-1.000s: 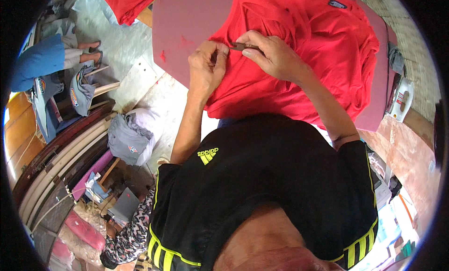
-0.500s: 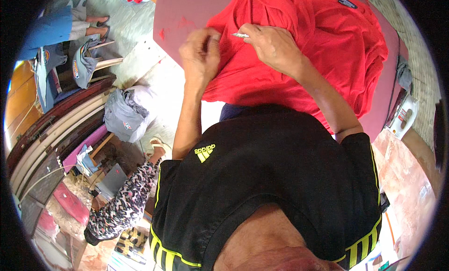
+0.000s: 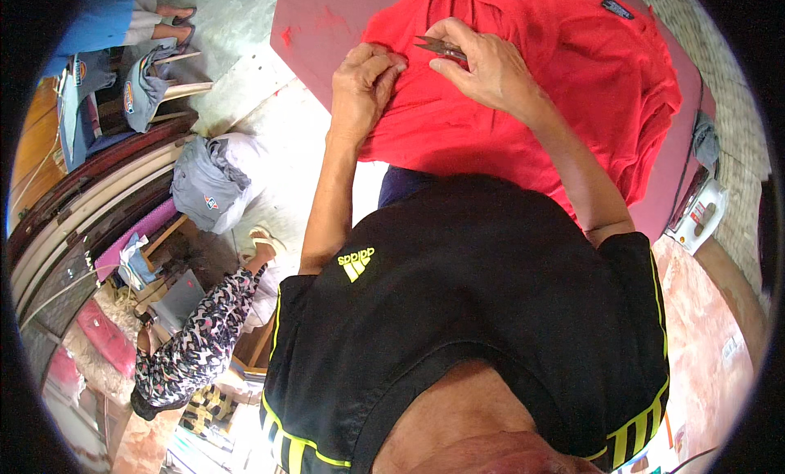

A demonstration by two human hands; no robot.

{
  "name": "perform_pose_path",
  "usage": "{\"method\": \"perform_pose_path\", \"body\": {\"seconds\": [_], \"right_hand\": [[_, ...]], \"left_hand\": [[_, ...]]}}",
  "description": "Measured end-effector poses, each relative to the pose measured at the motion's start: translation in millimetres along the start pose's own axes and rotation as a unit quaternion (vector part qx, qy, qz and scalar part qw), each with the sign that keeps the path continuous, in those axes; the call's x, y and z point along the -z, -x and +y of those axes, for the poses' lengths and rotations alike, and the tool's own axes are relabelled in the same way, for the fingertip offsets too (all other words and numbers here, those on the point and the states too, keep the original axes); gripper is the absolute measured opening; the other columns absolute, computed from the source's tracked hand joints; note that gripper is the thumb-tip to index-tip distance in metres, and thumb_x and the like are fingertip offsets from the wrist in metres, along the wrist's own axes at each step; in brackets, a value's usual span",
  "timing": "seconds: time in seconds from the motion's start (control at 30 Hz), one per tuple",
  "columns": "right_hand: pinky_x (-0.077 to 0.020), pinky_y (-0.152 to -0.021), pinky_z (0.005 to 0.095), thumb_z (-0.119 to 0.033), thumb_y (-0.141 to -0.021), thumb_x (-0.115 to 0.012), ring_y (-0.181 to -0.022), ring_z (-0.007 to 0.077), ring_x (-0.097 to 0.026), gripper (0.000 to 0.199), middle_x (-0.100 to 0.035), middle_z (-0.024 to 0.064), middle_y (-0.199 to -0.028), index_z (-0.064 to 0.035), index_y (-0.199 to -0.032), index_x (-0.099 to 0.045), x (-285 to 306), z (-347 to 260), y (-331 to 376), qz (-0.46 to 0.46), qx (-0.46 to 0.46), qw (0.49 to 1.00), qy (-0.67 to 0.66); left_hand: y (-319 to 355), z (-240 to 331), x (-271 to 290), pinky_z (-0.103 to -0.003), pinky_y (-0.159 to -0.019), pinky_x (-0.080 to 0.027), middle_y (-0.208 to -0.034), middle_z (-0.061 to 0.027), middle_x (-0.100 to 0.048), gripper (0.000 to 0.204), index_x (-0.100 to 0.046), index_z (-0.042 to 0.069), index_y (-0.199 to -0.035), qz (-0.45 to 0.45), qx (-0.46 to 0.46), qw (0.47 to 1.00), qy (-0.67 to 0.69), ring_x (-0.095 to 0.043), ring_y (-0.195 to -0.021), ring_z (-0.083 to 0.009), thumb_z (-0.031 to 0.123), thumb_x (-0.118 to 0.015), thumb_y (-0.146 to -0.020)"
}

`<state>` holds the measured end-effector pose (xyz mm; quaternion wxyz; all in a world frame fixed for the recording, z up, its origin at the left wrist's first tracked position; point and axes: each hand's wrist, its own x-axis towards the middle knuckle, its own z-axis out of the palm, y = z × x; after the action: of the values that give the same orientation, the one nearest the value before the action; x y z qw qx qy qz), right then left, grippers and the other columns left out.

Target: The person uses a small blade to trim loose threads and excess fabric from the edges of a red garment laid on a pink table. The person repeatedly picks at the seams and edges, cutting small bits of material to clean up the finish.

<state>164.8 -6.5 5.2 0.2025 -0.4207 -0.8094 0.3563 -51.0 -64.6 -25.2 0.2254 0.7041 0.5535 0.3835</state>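
Observation:
A crumpled red knit garment (image 3: pixel 589 98) with a dark label at its neck lies over the table. At its left edge, my left hand (image 3: pixel 364 85) pinches the cloth between thumb and fingers. My right hand (image 3: pixel 495 73) is closed around a small pair of thread snips (image 3: pixel 440 46), held just over the garment. The blades point left toward my left hand and stand slightly apart. My palm hides the rear of the snips.
The maroon tabletop (image 3: pixel 315 53) carries scattered red thread bits. A white iron (image 3: pixel 702 216) stands by its right edge. At left are a heap of grey garments (image 3: pixel 208 188), a stool draped with grey cloth (image 3: pixel 145 94), a person in patterned clothes (image 3: pixel 200 335) and another person's legs (image 3: pixel 159 28).
My left hand has moved slightly right and closed on the garment's edge. In my right hand, the snips have turned so that both blades show. The patterned-clothed person has shifted a little.

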Motion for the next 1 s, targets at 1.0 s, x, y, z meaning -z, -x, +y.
{"method": "perform_pose_path", "body": {"seconds": [1.0], "right_hand": [[-0.0535, -0.082, 0.0420, -0.015, -0.096, -0.060, -0.098, 0.0324, -0.070, 0.025, -0.070, 0.0137, -0.102, -0.0096, -0.120, -0.056, 0.7, -3.2, 10.8, -0.025, 0.012, 0.999, 0.035]], "left_hand": [[16.7, 18.6, 54.1, -0.041, -0.080, -0.052, -0.104, -0.0163, -0.066, 0.029, -0.065, 0.001, -0.108, -0.062, 0.035, 0.997, 0.027, -0.066, -0.092, -0.0331, 0.000, -0.072, -0.080]]}}
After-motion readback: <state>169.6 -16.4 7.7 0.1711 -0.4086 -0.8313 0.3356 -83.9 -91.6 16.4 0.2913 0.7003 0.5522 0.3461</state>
